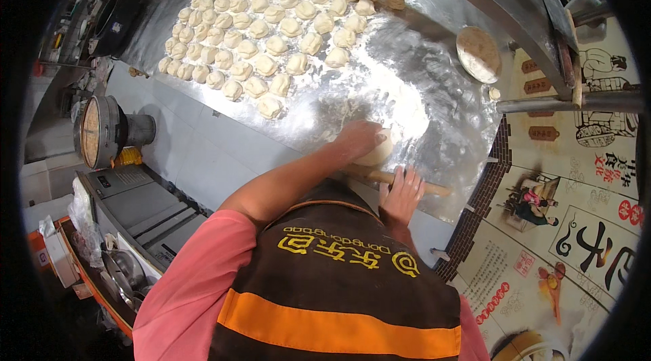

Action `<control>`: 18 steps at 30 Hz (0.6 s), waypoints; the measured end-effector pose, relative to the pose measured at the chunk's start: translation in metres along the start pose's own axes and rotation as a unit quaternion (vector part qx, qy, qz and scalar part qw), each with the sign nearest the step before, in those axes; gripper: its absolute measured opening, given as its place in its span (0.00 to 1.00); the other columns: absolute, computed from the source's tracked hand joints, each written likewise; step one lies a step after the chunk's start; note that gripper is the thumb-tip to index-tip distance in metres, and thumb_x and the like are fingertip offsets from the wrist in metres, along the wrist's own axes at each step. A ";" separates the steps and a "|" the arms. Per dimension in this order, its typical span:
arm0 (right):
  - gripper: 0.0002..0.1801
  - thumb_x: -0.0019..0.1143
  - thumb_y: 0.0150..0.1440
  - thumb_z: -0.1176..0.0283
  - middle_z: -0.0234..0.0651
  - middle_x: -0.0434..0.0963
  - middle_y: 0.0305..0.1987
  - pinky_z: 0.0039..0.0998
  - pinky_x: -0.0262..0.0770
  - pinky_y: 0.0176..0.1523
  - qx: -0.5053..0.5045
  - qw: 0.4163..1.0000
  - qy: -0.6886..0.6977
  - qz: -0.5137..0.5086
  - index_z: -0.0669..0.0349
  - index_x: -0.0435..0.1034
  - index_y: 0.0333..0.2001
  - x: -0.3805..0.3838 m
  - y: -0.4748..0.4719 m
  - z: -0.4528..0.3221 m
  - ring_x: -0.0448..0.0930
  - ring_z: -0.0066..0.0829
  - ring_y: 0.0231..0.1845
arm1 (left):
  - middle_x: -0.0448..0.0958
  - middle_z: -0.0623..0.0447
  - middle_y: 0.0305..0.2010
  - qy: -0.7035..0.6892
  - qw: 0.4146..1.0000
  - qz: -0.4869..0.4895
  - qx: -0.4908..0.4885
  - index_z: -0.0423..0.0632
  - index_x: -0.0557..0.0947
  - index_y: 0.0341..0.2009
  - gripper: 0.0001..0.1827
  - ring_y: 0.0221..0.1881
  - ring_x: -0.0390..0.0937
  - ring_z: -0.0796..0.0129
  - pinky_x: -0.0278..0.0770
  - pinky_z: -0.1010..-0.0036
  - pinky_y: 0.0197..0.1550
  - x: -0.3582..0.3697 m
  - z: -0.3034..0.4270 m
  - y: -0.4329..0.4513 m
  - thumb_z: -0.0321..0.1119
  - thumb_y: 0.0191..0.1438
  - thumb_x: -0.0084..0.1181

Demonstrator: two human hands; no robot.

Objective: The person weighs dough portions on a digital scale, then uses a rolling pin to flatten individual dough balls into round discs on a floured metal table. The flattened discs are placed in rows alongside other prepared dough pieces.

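On the floured steel worktop [315, 107], a flat round of dough [376, 151] lies near the front edge. My left hand [358, 140] holds its left side, the fingers curled over the rim. Just below the dough is a wooden rolling pin [435, 188], slanting down to the right. My right hand [402, 196] rests over the pin, its fingers stretched across the wood. The pin's left end runs close to my apron. Many dough pieces [266, 65] sit in rows at the upper left, dusted with flour.
Loose flour [402, 107] spreads right of the rows. A round, flour-dusted dish [478, 54] and a small dough scrap [494, 93] are at the right. A metal shelf frame [539, 76] overhangs that side. Leftward stand a round steamer-like vessel [96, 132] and a grey appliance [147, 208].
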State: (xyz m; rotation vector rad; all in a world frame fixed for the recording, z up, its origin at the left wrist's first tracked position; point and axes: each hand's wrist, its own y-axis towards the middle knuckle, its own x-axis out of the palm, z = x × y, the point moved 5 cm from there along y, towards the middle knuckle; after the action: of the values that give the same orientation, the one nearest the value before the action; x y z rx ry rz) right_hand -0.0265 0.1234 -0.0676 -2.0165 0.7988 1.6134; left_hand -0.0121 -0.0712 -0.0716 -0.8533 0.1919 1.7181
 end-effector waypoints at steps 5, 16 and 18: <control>0.33 0.58 0.54 0.59 0.51 0.59 0.65 0.56 0.51 0.65 0.045 0.998 0.020 0.030 0.62 0.59 0.61 -0.012 0.043 -0.003 0.58 0.55 0.65 | 0.78 0.37 0.38 -0.075 0.996 0.012 -0.042 0.42 0.78 0.43 0.18 0.43 0.76 0.44 0.73 0.57 0.45 0.004 -0.015 0.001 0.40 0.51 0.55; 0.29 0.59 0.47 0.63 0.44 0.70 0.56 0.51 0.53 0.66 0.034 0.999 -0.004 -0.018 0.61 0.69 0.53 -0.012 -0.006 0.017 0.65 0.48 0.61 | 0.78 0.38 0.44 -0.124 0.987 -0.088 -0.052 0.40 0.78 0.46 0.25 0.45 0.76 0.49 0.74 0.62 0.48 0.005 -0.039 0.004 0.43 0.47 0.64; 0.26 0.54 0.48 0.64 0.44 0.71 0.55 0.50 0.53 0.66 0.119 0.992 0.038 -0.001 0.61 0.71 0.52 0.011 -0.004 0.046 0.66 0.47 0.61 | 0.78 0.38 0.43 -0.072 0.996 -0.020 -0.057 0.40 0.78 0.46 0.26 0.46 0.76 0.51 0.73 0.61 0.48 -0.034 -0.033 0.017 0.45 0.48 0.63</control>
State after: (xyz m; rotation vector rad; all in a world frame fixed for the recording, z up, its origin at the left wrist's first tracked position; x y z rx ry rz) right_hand -0.0559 0.1544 -0.0884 -1.9170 0.9672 1.3746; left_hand -0.0098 -0.1205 -0.0790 -0.8073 -0.0201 1.7582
